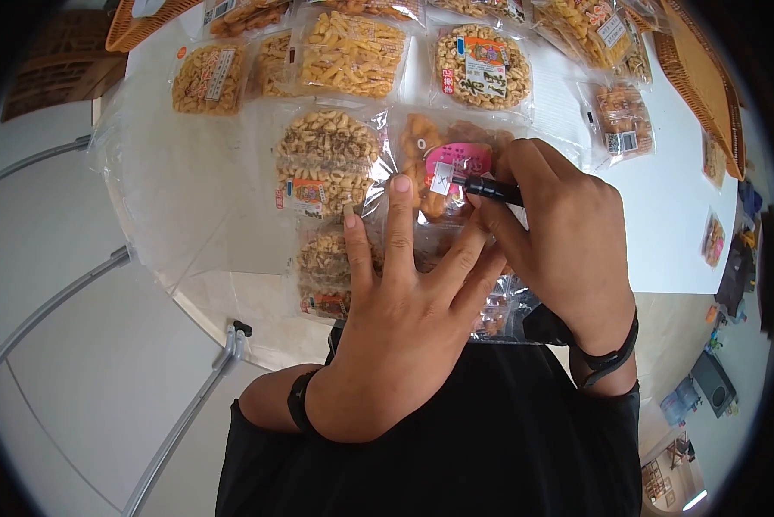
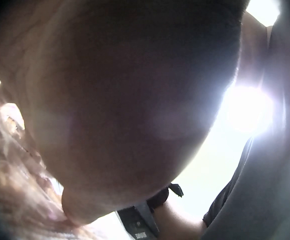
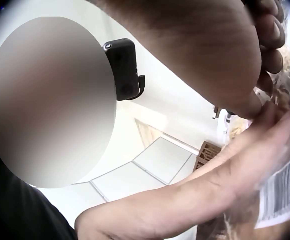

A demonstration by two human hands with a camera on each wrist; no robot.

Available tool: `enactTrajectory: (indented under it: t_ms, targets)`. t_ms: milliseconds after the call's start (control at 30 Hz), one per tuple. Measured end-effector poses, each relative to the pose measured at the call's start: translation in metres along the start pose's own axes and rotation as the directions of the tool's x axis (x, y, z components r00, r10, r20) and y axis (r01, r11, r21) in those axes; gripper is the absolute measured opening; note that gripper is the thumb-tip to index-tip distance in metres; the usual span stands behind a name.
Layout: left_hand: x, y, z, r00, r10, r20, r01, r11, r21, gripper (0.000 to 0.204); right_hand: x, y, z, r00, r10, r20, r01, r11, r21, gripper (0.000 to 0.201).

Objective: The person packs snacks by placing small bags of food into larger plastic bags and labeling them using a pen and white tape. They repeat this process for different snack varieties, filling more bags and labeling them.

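My right hand (image 1: 576,233) holds a black marker pen (image 1: 494,189) between thumb and fingers. The pen's tip is at a small white sticker (image 1: 441,179), which bears dark strokes. That sticker sits on a clear packet of brown twisted snacks (image 1: 419,136) with a pink label (image 1: 469,159). Fingers spread and straight, my left hand (image 1: 400,336) rests over the packets, its fingertips along the near edges. Close to its fingertips lies a packet of pale puffed snacks (image 1: 326,151); another such packet (image 1: 318,263) is partly hidden under it. In the left wrist view the left hand (image 2: 125,110) fills most of the frame.
More snack packets (image 1: 352,56) line the far side of the white table (image 1: 680,233), among them a round-looking one (image 1: 481,65). Wicker baskets (image 1: 697,77) stand at the far right and far left. A smaller packet (image 1: 624,121) lies to the right. Metal rails (image 1: 55,310) run at left.
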State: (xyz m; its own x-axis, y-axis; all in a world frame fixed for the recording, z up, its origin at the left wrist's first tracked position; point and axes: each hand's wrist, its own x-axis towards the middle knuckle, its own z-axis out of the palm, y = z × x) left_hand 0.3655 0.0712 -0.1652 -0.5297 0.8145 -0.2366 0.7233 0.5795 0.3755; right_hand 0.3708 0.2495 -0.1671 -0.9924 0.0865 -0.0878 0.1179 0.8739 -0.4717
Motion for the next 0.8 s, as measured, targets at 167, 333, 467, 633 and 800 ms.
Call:
enactTrajectory:
  t_ms: [167, 333, 467, 633, 800]
  targets:
    - [0.001, -0.001, 0.000, 1.000, 0.005, -0.014, -0.005, 1.000, -0.003, 0.058, 0.003, 0.001, 0.002, 1.000, -0.005, 0.007, 0.005, 1.000, -0.014, 0.020]
    - [0.001, -0.001, 0.000, 0.998, 0.007, -0.055, -0.007, 1.000, -0.004, 0.050, 0.003, 0.003, 0.001, 0.999, -0.046, 0.004, 0.045, 0.997, 0.060, 0.018]
    - [0.000, -0.002, 0.000, 1.000, 0.009, -0.028, -0.009, 1.000, -0.030, 0.056, 0.002, 0.009, 0.005, 0.997, -0.069, -0.028, 0.072, 0.986, 0.152, 0.017]
    - [-0.001, -0.003, 0.002, 0.999, 0.013, -0.036, -0.014, 1.000, -0.027, 0.056, 0.003, 0.018, 0.007, 0.975, -0.207, -0.076, 0.216, 0.964, 0.154, 0.018]
    - [-0.001, -0.003, 0.004, 0.999, 0.021, -0.034, -0.021, 1.000, -0.001, 0.055, 0.002, 0.022, 0.012, 0.917, -0.368, -0.151, 0.371, 0.929, -0.011, 0.022]
